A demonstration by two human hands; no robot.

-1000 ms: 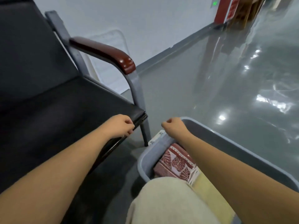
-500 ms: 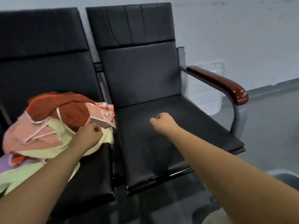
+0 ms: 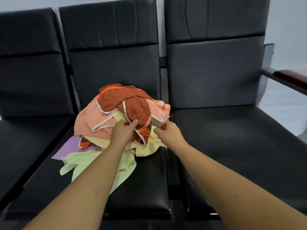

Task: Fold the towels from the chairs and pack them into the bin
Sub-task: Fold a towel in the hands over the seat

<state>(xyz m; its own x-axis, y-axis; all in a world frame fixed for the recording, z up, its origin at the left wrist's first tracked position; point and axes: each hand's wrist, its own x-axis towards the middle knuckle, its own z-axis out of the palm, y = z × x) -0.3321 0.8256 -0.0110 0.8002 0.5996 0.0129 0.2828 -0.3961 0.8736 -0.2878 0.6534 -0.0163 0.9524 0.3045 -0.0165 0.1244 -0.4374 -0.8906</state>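
We see three black padded chairs in a row vs. a pale wall (image 3: 285, 30). The left-hand black padded chair (image 3: 25, 146) has its seat beside the pile. On the middle black padded chair (image 3: 141, 180), towards the seat's back and left, sits a loose heap of unfolded towels. A flat lilac cloth (image 3: 66, 148) pokes out at the bottom left, w/ a crumpled pale green towel (image 3: 79, 161) spilling forward over the seat. Above them is a peach terry towel w/ white edging (image 3: 89, 120), and on top a rust-orange terry towel (image 3: 132, 105). The left hand (image 3: 122, 133) reaches in over the green towel, thumb and fingers pinching the rust-orange towel's white-trimmed front edge. Just right of it a pale yellow towel (image 3: 147, 146) hangs at the heap's front, w/ an orange-and-white patterned towel (image 3: 160, 107) at the far right. The right hand (image 3: 167, 133) has its fingers curled, nipping a grey strip of cloth (image 3: 157, 122) at the heap's right edge; which towel it belongs to, we can't tell. The right-hand black padded chair (image 3: 232, 146) carries a dark red-brown wooden armrest (image 3: 290, 77) on a grey metal frame.
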